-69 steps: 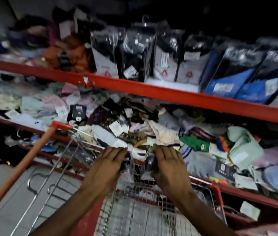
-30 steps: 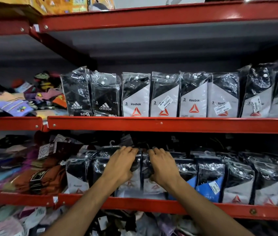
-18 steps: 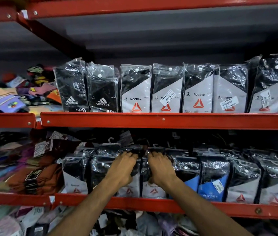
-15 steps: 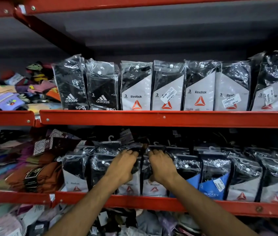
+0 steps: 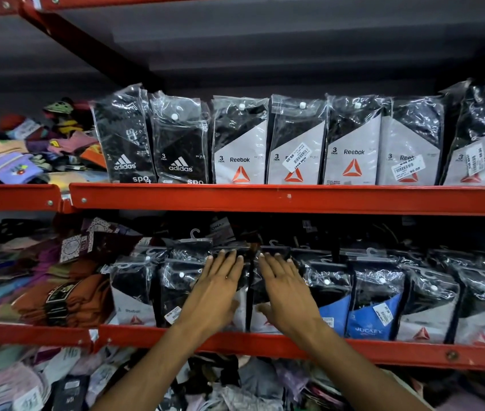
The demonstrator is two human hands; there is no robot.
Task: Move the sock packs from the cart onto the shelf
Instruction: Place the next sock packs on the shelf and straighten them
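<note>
Two black-and-white sock packs (image 5: 247, 301) stand upright side by side in the row on the middle red shelf (image 5: 383, 353). My left hand (image 5: 214, 292) lies flat on the front of the left one, fingers stretched out. My right hand (image 5: 285, 292) lies flat on the front of the right one in the same way. Neither hand curls around a pack. Most of both packs is hidden behind my hands. The cart is out of view.
More bagged sock packs (image 5: 375, 307) fill the same shelf to the right, and two (image 5: 134, 289) stand to the left. The upper shelf (image 5: 265, 200) carries a row of Adidas and Reebok packs (image 5: 239, 143). Loose socks (image 5: 66, 295) lie piled at the left and below.
My view rose from the cart to the shelf while both hands carried packs up. The fingers, curled over the pack tops half a second ago, now lie flat on the fronts.
</note>
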